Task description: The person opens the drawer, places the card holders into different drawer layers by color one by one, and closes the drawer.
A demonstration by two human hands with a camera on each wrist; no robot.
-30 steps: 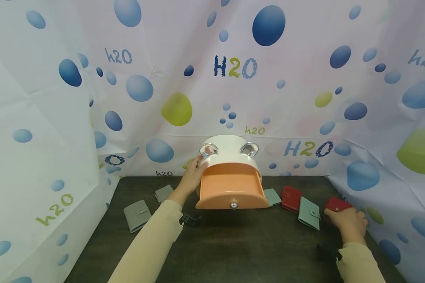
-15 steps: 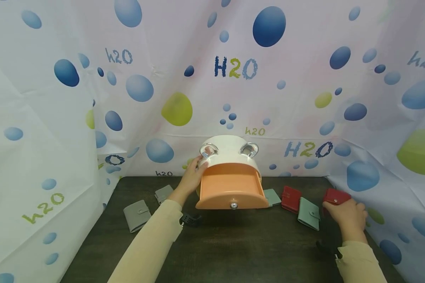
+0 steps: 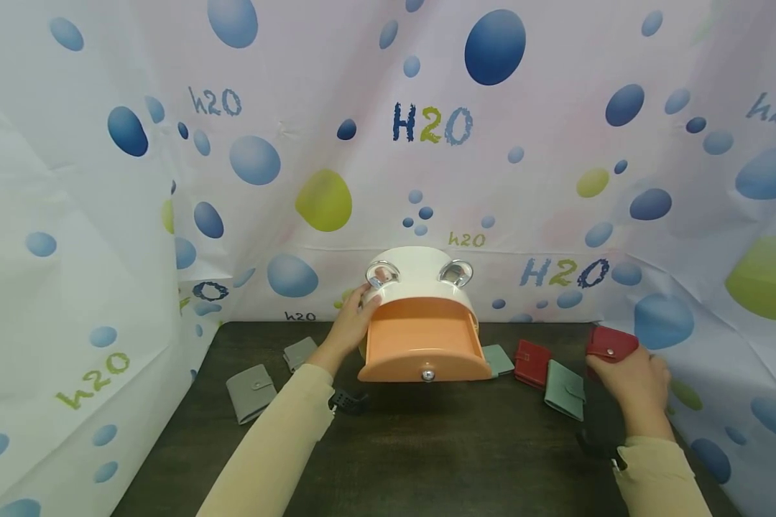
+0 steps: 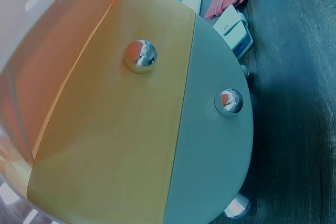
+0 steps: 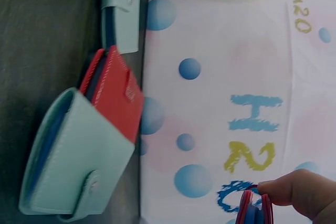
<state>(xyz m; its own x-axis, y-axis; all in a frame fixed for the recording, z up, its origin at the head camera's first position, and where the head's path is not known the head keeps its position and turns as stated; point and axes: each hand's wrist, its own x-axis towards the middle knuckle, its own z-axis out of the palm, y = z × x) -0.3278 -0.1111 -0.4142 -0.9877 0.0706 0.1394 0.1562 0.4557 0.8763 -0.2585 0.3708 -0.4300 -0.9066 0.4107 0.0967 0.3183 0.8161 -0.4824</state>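
Observation:
A rounded storage box (image 3: 420,269) with a white top and two shiny ear-like rings stands at the table's back middle. Its orange drawer (image 3: 423,337) is pulled out, with nothing inside. My left hand (image 3: 345,334) rests against the box's left side, thumb near the front edge. The left wrist view shows a yellow drawer front (image 4: 115,129) and a green one (image 4: 212,150), each with a silver knob. At the right, my right hand (image 3: 636,384) pinches a red wallet (image 3: 611,343) above the table. In the right wrist view the thumb (image 5: 299,190) presses on this wallet's edge.
Right of the box lie a green wallet (image 3: 496,359), a red snap wallet (image 3: 532,362) and another green wallet (image 3: 565,390). Two grey wallets, a large one (image 3: 251,393) and a smaller one (image 3: 299,353), lie at the left. Patterned cloth (image 3: 414,179) surrounds the dark table (image 3: 427,452).
My right hand has lifted the red wallet up and slightly left. The left hand, the box and its pulled-out drawer have stayed in place.

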